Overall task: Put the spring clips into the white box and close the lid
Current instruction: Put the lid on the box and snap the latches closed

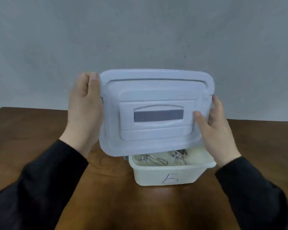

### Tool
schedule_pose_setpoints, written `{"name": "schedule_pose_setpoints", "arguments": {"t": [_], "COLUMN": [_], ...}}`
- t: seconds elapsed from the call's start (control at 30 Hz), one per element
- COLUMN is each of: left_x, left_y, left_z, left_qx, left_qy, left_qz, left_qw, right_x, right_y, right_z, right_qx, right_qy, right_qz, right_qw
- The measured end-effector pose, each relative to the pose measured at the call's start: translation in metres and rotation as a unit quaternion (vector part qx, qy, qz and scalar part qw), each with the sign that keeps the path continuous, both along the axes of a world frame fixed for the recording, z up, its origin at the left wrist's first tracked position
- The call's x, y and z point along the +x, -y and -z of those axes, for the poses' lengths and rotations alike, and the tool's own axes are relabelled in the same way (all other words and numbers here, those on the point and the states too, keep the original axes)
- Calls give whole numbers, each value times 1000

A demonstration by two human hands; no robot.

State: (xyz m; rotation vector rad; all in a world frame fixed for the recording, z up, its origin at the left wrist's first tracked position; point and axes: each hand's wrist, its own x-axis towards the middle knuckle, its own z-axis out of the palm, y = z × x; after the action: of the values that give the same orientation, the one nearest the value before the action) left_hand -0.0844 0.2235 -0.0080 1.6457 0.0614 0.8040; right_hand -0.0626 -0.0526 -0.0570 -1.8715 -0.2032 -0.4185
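Observation:
A white lid [155,90] with a grey handle slot is held in the air above the white box [166,175], tilted with its top face toward me. My left hand [85,112] grips its left edge and my right hand [218,127] grips its right edge. The box stands on the brown table [32,130] with a blue mark on its front wall. Metal spring clips [158,159] lie inside it, seen under the lid's lower edge. The lid hides the rear of the box.
A plain grey wall [140,39] rises behind the table's far edge. My black sleeves [40,183] reach in from both lower corners.

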Motion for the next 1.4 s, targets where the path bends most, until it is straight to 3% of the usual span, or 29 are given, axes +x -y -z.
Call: {"name": "schedule_pose_setpoints", "arguments": {"t": [0.17,0.33,0.53,0.67,0.97,1.07,1.13,1.2,1.27,1.4], "left_x": [44,55,73,70,47,36,24,17,18,34], "left_y": [11,30,37,38,36,38,39,43,45,46], "left_z": [47,105,118,123,124,119,122,124,126,120], "left_qx": [-99,20,173,226,160,50,-60,-107,-77,-22], "left_qy": [-189,-299,-329,-335,-406,-429,-436,-451,-439,-409], "left_qz": [146,128,57,66,126,138,140,184,185,134], "left_qw": [966,946,927,912,891,891,887,867,876,903], "right_x": [18,35,46,50,54,55,56,54,51,47], "right_y": [49,75,84,88,97,100,102,99,95,92], "right_z": [22,53,64,69,87,90,92,92,92,93], "right_qx": [9,-83,-171,-215,-249,-207,-154,-114,-99,-101], "right_qy": [-113,-208,-233,-233,-246,-242,-281,-336,-354,-284], "right_qz": [78,85,67,55,60,73,54,11,-19,-15], "right_qw": [990,971,955,947,935,945,946,935,930,953]}}
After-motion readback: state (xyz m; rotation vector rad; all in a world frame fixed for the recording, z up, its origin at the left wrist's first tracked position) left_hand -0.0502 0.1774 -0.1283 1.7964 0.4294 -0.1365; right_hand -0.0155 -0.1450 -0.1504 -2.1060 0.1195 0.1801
